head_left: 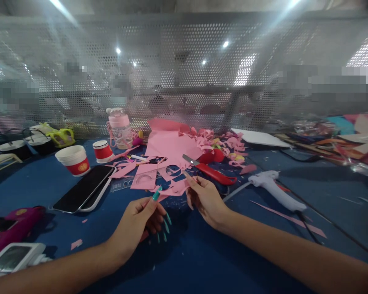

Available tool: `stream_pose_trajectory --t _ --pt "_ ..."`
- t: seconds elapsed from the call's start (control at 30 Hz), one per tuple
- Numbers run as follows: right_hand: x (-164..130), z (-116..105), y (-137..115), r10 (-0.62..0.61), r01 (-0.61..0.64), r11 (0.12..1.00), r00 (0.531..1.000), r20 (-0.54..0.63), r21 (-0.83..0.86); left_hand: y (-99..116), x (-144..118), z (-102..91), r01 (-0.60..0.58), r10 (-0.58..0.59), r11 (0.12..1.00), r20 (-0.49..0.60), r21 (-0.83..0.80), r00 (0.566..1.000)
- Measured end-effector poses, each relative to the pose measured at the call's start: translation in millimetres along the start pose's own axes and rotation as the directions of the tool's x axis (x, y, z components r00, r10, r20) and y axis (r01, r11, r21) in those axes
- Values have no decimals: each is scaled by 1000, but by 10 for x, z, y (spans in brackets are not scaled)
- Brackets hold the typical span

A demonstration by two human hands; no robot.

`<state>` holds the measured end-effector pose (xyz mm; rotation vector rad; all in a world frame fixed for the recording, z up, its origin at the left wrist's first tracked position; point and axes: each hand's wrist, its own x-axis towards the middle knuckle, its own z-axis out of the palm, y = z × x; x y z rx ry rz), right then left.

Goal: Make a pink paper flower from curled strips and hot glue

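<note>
Hands, two (141, 220) (205, 198), pinch one pink paper scrap (174, 188).

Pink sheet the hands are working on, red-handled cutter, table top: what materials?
Pink sheet: looks like matte paper or thin foam; cut scraps curl. Red-handled cutter: glossy plastic handle, grey metal-looking blade. Table top: blue, matte, probably fabric or felt covering.

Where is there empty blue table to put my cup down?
Bare blue table lies near you, between the two forearms, and at the right past the white glue gun. It is crowded in the middle, where pink paper scraps surround the red scissors, and at the left by the phone and cups.
</note>
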<state>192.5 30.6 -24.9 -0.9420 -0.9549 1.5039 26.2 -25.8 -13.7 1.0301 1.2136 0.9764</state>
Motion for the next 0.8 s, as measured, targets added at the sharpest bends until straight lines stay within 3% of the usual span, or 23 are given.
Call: stream_pose_trajectory --t 0.1,0.2,0.23,0.27,0.3,0.33,0.37,0.4,0.43,0.5,0.6,0.7,0.8 --pt "6 10 6 -28 28 1000 999 -27 13 -47 2 -2 -31 31 999 -12 38 999" --pt "7 9 8 -39 39 999 999 -20 -6 -63 -69 0 -146 134 930 59 336 989" --pt "7 8 8 -42 42 999 999 -19 -9 -37 -113 -6 -242 222 838 99 490 970" --pt "8 6 8 -42 42 999 999 -20 -10 12 -162 -19 -355 340 668 156 654 927" --pt "10 4 7 -36 36 999 999 -20 -7 85 -210 -42 -453 489 440 217 775 845" --pt "12 4 6 -29 29 1000 999 -22 -4 178 -251 -77 -479 590 216 277 851 758" --pt "15 4 4 -22 22 1000 999 -23 -3 285 -276 -127 -413 650 37 292 910 702" --pt "17 5 2 -18 18 1000 1000 -21 -3 395 -281 -193 -283 679 -85 263 955 685" --pt "19 7 0 -19 19 1000 1000 -15 -5 496 -264 -274 -106 690 -145 177 984 702" --pt "20 11 -5 -31 31 999 999 9 -16 629 -170 -480 185 654 -196 -12 963 757" --pt "16 13 -6 -31 33 999 998 53 -36 604 38 -839 426 484 -176 -299 888 823" --pt "17 11 6 -22 23 999 998 60 -29 438 198 -1114 523 329 -112 -465 845 822" --pt "23 8 22 -30 30 1000 997 66 -8 324 270 -1226 503 296 -76 -462 861 836"
